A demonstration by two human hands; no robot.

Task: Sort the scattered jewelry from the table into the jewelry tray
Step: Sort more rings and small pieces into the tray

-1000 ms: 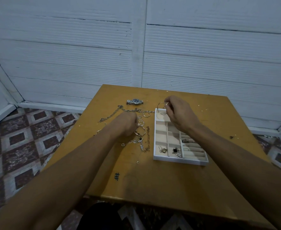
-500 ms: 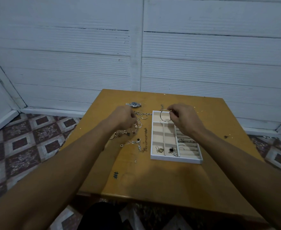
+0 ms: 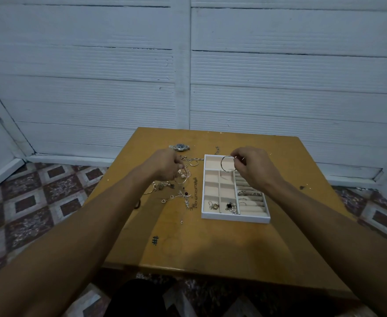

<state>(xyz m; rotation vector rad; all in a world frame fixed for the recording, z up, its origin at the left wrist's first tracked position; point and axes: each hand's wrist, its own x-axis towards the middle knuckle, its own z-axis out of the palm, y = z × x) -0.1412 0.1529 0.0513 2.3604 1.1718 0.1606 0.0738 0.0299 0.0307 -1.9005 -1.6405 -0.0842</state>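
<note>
My right hand (image 3: 253,170) pinches a thin silver bangle (image 3: 221,164) between thumb and fingertips, holding it upright over the far, wide compartment of the white jewelry tray with cream lining (image 3: 233,218). The tray sits on the orange-brown wooden table (image 3: 210,252). My left hand (image 3: 165,164) is down in the tangle of scattered chains and bracelets (image 3: 189,195) just left of the tray, fingers curled at a pearl-beaded piece (image 3: 181,174); I cannot tell whether they grip it. A silver wristwatch with a dark dial (image 3: 180,147) lies just beyond that hand. Rings and small pieces lie in the tray's near compartments.
</note>
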